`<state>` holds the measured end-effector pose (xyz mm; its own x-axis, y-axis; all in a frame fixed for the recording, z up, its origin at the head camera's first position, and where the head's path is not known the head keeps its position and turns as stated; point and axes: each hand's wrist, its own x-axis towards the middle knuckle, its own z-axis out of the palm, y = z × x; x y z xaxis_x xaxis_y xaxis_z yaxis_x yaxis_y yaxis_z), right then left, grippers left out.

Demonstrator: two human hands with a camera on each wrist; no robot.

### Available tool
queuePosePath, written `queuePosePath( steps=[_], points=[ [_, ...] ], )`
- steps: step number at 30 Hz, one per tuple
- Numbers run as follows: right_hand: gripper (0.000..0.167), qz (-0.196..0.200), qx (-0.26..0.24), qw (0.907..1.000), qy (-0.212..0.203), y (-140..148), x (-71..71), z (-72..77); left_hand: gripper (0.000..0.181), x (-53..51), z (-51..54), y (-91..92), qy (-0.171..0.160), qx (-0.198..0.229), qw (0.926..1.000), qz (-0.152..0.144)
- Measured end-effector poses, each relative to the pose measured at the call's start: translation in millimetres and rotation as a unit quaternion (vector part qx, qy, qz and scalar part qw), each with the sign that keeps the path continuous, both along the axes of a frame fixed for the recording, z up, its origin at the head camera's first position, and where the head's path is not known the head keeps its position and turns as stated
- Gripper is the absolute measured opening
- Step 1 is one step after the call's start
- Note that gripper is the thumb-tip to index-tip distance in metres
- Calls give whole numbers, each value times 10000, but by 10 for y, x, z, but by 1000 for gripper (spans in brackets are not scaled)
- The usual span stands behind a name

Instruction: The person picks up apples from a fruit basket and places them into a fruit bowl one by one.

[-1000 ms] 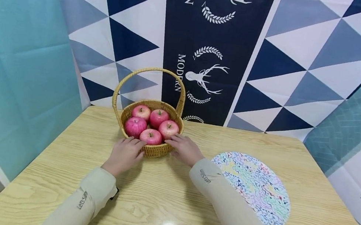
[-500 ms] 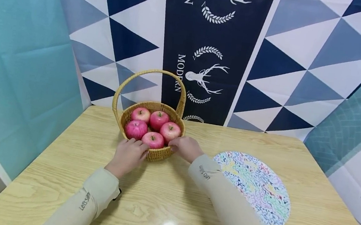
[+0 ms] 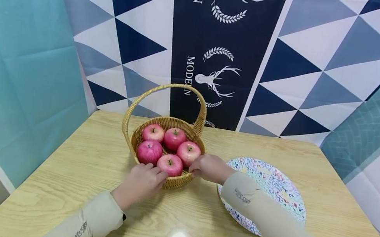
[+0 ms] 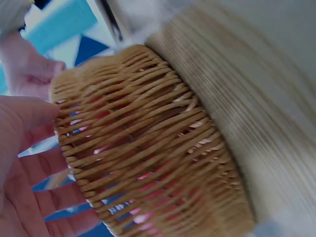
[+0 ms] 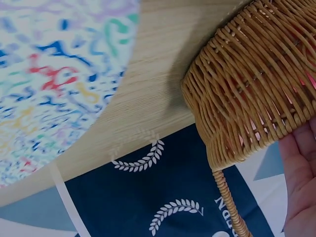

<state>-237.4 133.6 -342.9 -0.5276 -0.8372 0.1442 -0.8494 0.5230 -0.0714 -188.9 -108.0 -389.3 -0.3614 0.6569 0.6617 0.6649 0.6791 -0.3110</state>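
Gripped at the near rim by both hands at once: a wicker basket [image 3: 178, 181], clamped by the left hand [image 3: 144, 181] with thumb outside the weave and fingers over the rim, clamped too by the right hand [image 3: 211, 168] with fingers curled at the rim farther round to the right (without a clear sight of that thumb). Lies forward and to the right from the left hand, forward and to the left from the right hand; touches each, hence no nearer to one than to the other. Sits on or just over the tabletop, hard to say which. Carries a tall handle [image 3: 170, 87] across in front of the hands, left foot closer to them, right foot farther off; shows no sure long axis of rim at this slant. Holds five apples [image 3: 150, 152], with the nearest apple [image 3: 170, 165] just beyond the left fingertips and near the right ones. Beside and below the right wrist, a round patterned board [image 3: 282, 184], parted from the basket by a strip of wooden tabletop [image 5: 155, 74], with the right sleeve [image 3: 270, 217] passing above
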Motion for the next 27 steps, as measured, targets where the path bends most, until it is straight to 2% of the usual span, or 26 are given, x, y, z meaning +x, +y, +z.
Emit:
queuePosePath(
  steps=[5, 8, 11, 14, 16, 18, 19, 21, 23, 25, 27],
  points=[
    [9, 218, 123, 9994, -253, 183, 180, 14, 22, 235, 20, 175, 296, -383, 9988, -91],
    [10, 374, 171, 9988, -264, 282, 273, 19, 24, 373, 37, 263, 222, -561, 9981, -115],
    [12, 618, 166, 9979, -54, 358, 363, 23, 28, 485, 65, 322, 48, -728, 9973, -84],
    [13, 761, 103, 9968, 237, 416, 438, 33, 29, 526, 167, 320, -80, -727, 9971, -186],
    [16, 644, -16, 9974, 321, 466, 473, 52, 24, 496, 291, 280, -46, -440, 9984, -363],
    [25, 482, -295, 9974, 449, 532, 493, 88, 21, 407, 450, 215, 156, 109, 9974, -695],
    [28, 438, -547, 9961, 540, 567, 496, 114, 22, 343, 533, 174, 243, 461, 9946, -894],
    [26, 452, -1135, 9885, 888, 645, 483, 160, 27, 190, 675, 75, 539, 1287, 9821, -1264],
    [19, 626, -1735, 9728, 1401, 709, 464, 195, 34, 42, 759, -32, 676, 2046, 9660, -1431],
    [22, 827, -2197, 9545, 1838, 747, 443, 217, 38, -88, 797, -153, 597, 2669, 9514, -1416],
    [35, 910, -2439, 9420, 2120, 757, 433, 227, 43, -190, 799, -275, 404, 3057, 9434, -1223]
  ],
)
